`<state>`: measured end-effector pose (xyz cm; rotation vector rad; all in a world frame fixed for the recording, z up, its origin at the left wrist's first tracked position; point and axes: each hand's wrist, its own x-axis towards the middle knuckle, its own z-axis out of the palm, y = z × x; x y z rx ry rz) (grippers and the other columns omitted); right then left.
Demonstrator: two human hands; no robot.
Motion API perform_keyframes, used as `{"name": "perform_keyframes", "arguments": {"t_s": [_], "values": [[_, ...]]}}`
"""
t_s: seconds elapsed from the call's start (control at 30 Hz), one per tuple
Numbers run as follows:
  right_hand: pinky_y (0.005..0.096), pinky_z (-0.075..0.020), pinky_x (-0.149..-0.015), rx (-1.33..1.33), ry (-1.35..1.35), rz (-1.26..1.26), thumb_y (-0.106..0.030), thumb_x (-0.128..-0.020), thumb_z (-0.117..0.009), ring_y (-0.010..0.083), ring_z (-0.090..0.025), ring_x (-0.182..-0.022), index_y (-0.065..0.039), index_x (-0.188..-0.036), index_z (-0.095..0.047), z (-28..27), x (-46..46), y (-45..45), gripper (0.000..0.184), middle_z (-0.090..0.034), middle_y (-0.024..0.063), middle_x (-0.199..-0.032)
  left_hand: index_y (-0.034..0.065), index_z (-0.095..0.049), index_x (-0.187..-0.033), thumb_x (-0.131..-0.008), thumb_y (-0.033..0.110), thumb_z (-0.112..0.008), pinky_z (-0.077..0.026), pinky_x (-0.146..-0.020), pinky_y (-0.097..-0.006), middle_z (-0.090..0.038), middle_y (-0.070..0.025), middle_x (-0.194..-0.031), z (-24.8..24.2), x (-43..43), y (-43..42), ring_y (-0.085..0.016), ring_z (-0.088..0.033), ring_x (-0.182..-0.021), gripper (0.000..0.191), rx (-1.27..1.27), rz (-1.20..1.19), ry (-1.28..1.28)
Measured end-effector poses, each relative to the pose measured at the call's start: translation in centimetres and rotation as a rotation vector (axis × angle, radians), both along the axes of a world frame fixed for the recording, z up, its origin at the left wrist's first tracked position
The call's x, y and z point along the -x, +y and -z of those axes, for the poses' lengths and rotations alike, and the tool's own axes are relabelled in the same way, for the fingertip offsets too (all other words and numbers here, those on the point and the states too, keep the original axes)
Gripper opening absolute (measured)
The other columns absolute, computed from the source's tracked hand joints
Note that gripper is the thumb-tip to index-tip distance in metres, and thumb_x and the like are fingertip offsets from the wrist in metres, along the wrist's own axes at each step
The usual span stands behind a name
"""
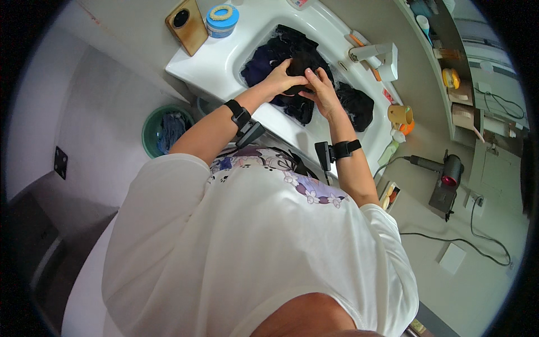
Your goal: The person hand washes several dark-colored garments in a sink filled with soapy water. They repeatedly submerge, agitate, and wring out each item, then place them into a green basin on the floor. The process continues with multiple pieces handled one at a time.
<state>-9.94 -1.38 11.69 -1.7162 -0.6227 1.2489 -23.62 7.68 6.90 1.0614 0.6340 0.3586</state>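
Note:
Both hands are over the basin of a white sink point(263, 120), gripping a piece of dark wet cloth point(300, 64) between them. My left hand point(283, 79) has its thumb and fingers around the cloth's left side. From the right, my right hand point(323, 90) pinches the same cloth, its thumb near the left thumb. Beneath lie soaked black and navy garments point(262, 63) in water with some suds. A separate black bundle point(357, 105) rests at the basin's right side. The undersides of the held cloth are hidden by my fingers.
A phone point(191, 29) and a blue-lidded jar point(222, 26) stand on the sink's left corner. The faucet point(374, 54), brushes and a yellow cup point(399, 114) line the back edge. A green bucket point(147, 132) holding blue cloth is at lower left; a hair dryer point(448, 170) hangs at right.

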Motion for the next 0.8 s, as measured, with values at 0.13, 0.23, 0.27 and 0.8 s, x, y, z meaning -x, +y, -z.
{"name": "perform_keyframes", "arguments": {"t_s": [0.13, 0.23, 0.27, 0.8], "values": [[0.0332, -0.0491, -0.078, -0.03, -0.032, 0.076, -0.043, -0.091, -0.066, 0.0118, -0.057, -0.095, -0.014, -0.113, -0.053, -0.4, 0.4, -0.3, 0.039, -0.056, 0.0002, -0.106, 0.0111, -0.046, -0.138, -0.078, 0.027, -0.075, -0.052, -0.081, -0.0368, -0.058, -0.0081, -0.12, 0.3, 0.2, 0.0, -0.02, -0.06, -0.104, 0.068, 0.206, 0.037, -0.117], [0.0299, -0.0504, -0.069, -0.132, 0.119, 0.153, -0.038, -0.091, -0.067, 0.0099, -0.059, -0.083, -0.013, -0.108, -0.055, -1.0, 0.3, -0.7, 0.032, -0.06, -0.0003, -0.098, 0.0142, -0.05, -0.134, -0.079, 0.029, -0.072, -0.051, -0.083, -0.0366, -0.059, -0.0062, -0.118, 0.4, 1.5, 0.6, -0.019, -0.06, -0.103, 0.061, 0.372, 0.099, -0.204], [0.029, -0.0511, -0.066, -0.16, 0.197, 0.182, -0.036, -0.091, -0.068, 0.0095, -0.059, -0.078, -0.013, -0.107, -0.056, -1.1, 0.3, -0.9, 0.03, -0.061, 0.0, -0.094, 0.0151, -0.058, -0.121, -0.083, 0.031, -0.068, -0.05, -0.083, -0.0354, -0.063, -0.0014, -0.11, 0.4, 1.9, 0.8, -0.018, -0.061, -0.099, 0.043, 0.426, 0.117, -0.259], [0.0478, -0.0438, -0.098, -0.15, 0.14, -0.012, -0.058, -0.091, -0.057, 0.0241, -0.041, -0.13, -0.021, -0.146, -0.036, -2.7, 1.6, -1.4, 0.07, -0.045, 0.0076, -0.14, 0.0149, -0.052, -0.135, -0.093, 0.047, -0.055, -0.042, -0.1, -0.0475, -0.058, -0.0023, -0.13, -0.3, 3.2, 1.3, -0.022, -0.056, -0.116, 0.053, 0.569, 0.121, -0.227]]}}
